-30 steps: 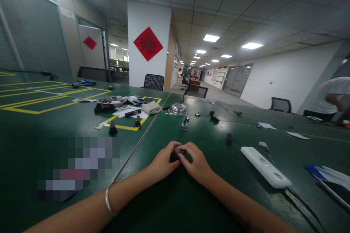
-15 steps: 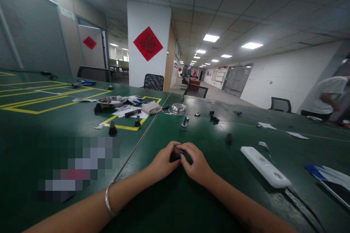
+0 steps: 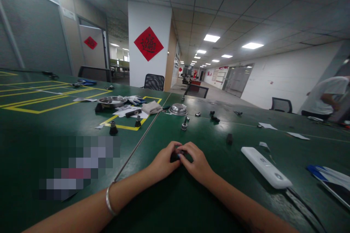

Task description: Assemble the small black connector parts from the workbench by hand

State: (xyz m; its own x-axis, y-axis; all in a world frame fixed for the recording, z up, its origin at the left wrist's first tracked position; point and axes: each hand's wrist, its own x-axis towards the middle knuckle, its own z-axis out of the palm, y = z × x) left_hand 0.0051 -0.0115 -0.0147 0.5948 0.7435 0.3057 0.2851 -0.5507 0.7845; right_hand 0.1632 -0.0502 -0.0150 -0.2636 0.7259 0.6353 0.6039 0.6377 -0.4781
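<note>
My left hand and my right hand rest together on the green table, fingertips meeting. Both are closed around a small black part with a bit of blue showing at its edge; most of it is hidden by my fingers. A silver bangle circles my left wrist.
A white flat device lies to the right, a small black cylinder beyond it. Farther off are a metal fitting, a steel dome lid, a steel dish, gloves and cloth. A person in white stands at far right.
My hands have stayed in place with only slight finger movement on the small part. The person at the far right has shifted a little.
</note>
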